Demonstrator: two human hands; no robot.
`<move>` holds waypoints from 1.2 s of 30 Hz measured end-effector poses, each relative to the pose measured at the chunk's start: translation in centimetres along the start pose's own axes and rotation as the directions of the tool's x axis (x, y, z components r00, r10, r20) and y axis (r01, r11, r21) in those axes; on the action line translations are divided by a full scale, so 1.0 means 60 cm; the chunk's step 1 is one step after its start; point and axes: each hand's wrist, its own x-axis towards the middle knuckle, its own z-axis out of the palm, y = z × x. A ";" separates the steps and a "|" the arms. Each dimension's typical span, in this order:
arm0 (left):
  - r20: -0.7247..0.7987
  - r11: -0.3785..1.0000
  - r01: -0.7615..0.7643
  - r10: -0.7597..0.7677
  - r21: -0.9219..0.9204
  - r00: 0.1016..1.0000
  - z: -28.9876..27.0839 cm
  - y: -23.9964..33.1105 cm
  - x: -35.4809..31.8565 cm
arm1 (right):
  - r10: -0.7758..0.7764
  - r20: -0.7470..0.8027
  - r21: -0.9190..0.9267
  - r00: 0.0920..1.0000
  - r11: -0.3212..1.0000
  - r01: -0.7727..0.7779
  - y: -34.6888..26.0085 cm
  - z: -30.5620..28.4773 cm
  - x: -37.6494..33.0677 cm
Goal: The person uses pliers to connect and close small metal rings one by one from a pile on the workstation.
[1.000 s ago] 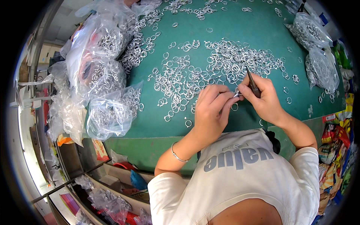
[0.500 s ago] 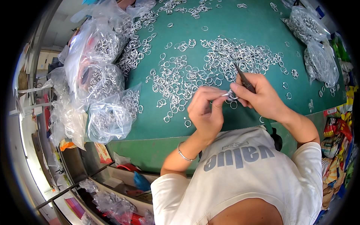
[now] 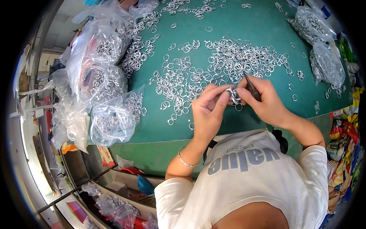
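Observation:
Several silver metal rings (image 3: 234,96) are bunched between the fingertips of my two hands, just above the table's near side. My left hand (image 3: 209,108) is closed on them, thumb raised against the bent fingers. A slim dark tool with a pointed end (image 3: 251,88) is gripped in my right hand (image 3: 267,101); its tip points up and away from me. My right thumb and fingertips also touch the rings. Just beyond the hands, a dense pile of loose silver rings (image 3: 240,57) spreads over the green table (image 3: 183,34). A looser scatter of rings (image 3: 177,82) lies to its left.
Clear plastic bags of rings (image 3: 112,120) line the table's left side, beside a heap of loose rings (image 3: 135,57). More filled bags (image 3: 326,63) stand at the far right. An open drawer (image 3: 114,177) is below at left; colourful packages (image 3: 339,141) are stacked at right.
My left hand has turned, its thumb now more upright, and the rings between the hands show more clearly. My right hand has shifted slightly, with the dark tool tilted a little differently.

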 end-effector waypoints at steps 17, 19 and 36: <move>0.073 0.999 -0.028 0.027 0.019 0.997 -0.008 0.003 -0.013 | -0.295 0.048 -0.237 0.954 0.925 0.298 0.000 -0.002 -0.009; 0.048 0.998 0.015 -0.011 -0.063 0.999 -0.008 -0.007 -0.014 | -0.289 0.061 -0.266 0.955 0.918 0.294 -0.001 0.000 -0.009; 0.067 0.950 -0.191 0.180 0.249 0.981 -0.008 0.001 -0.013 | -0.290 0.086 -0.292 0.953 0.907 0.303 0.000 -0.002 -0.014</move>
